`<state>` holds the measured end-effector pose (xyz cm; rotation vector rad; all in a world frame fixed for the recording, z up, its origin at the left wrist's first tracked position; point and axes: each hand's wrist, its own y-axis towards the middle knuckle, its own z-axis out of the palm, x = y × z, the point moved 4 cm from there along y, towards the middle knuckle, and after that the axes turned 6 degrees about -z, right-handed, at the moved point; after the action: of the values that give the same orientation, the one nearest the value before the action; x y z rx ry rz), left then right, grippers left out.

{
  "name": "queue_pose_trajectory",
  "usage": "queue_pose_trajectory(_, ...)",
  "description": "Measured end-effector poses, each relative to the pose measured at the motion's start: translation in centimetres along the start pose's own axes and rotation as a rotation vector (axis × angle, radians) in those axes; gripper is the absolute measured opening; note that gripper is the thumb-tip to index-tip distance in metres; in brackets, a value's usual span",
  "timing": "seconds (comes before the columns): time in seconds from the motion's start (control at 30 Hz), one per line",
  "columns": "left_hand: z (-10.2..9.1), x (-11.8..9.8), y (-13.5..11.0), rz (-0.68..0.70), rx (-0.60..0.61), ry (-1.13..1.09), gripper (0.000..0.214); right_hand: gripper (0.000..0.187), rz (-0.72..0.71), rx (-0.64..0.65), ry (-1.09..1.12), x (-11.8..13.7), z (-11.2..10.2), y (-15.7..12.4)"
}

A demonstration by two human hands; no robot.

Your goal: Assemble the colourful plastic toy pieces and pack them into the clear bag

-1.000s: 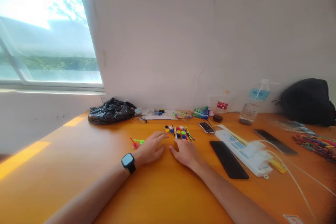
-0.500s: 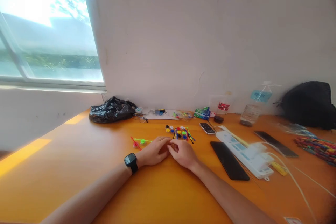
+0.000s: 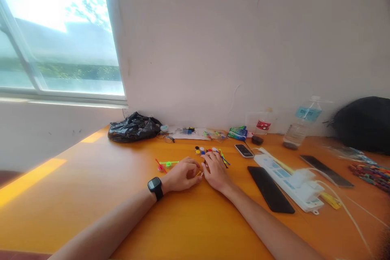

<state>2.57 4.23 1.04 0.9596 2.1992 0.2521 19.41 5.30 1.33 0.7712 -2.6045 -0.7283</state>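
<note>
Head cam, orange table (image 3: 91, 195) against a white wall, window (image 3: 57, 32) to the L.

L hand (image 3: 183, 174): rests on the tabletop w/ a black smartwatch (image 3: 155, 188) on the wrist. Fingers curled in, narrow, thumb side toward the R hand. A small yellow piece (image 3: 199, 173) shows right at the fingertips; can't tell if it's pinched or just lying there.

R hand (image 3: 217, 170): palm down, just beside the L hand, nearly touching it. Fingers stretched fwd and slightly spread, holding nothing. The tips reach onto the near edge of the coloured discs (image 3: 203, 151) and cover some of them.

Discs: small round pcs, black, yellow, blue, white, red, in a tight cluster mid-table, just beyond both hands. Thin coloured sticks (image 3: 224, 158) lie beside them on the R.

L of the hands: green stick (image 3: 169, 163) w/ a red piece (image 3: 159, 166), near but apart.

Back edge along the wall: black plastic bag (image 3: 134, 126), glasses (image 3: 166, 137), green packet (image 3: 238, 132), clear cup w/ red label (image 3: 262, 124), water bottle (image 3: 300, 128), dark backpack (image 3: 362, 124).

R of the hands: small phone (image 3: 243, 150), black phone (image 3: 270, 189) lying flat, white power strip (image 3: 292, 178) w/ cables, another dark phone (image 3: 326, 165). Far R is blurred.
</note>
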Motion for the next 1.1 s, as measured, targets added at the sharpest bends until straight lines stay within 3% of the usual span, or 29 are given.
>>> queue_pose_trajectory(0.23, 0.3, 0.1, 0.2, 0.074, 0.006, 0.036, 0.006, 0.039, 0.004, 0.097, -0.088, -0.3, 0.8, 0.2)
queue_pose_trajectory(0.53, 0.2, 0.4, 0.3, -0.001, -0.018, 0.064, 0.014, 0.034, -0.007, 0.142, -0.129, -1.1, 1.8, 4.0)
queue_pose_trajectory(0.67, -0.1, 1.1, 0.2, -0.078, -0.095, 0.032, 0.012, 0.027, -0.040, 0.122, -0.020, -0.8, 1.3, 3.4)
queue_pose_trajectory(0.9, -0.8, 2.1, 0.0, -0.176, -0.199, -0.039, 0.026, 0.016, -0.158, 0.151, 0.349, 0.9, -2.1, 0.4)
queue_pose_trajectory(0.97, -0.9, 1.9, 0.0, -0.172, -0.180, -0.048, 0.025, 0.015, -0.112, 0.220, 0.463, 0.8, -2.8, 0.0)
queue_pose_trajectory(1.1, -0.9, 0.7, 0.2, -0.086, -0.085, -0.031, 0.020, 0.023, -0.055, 0.594, 0.702, 1.2, -2.2, -0.9)
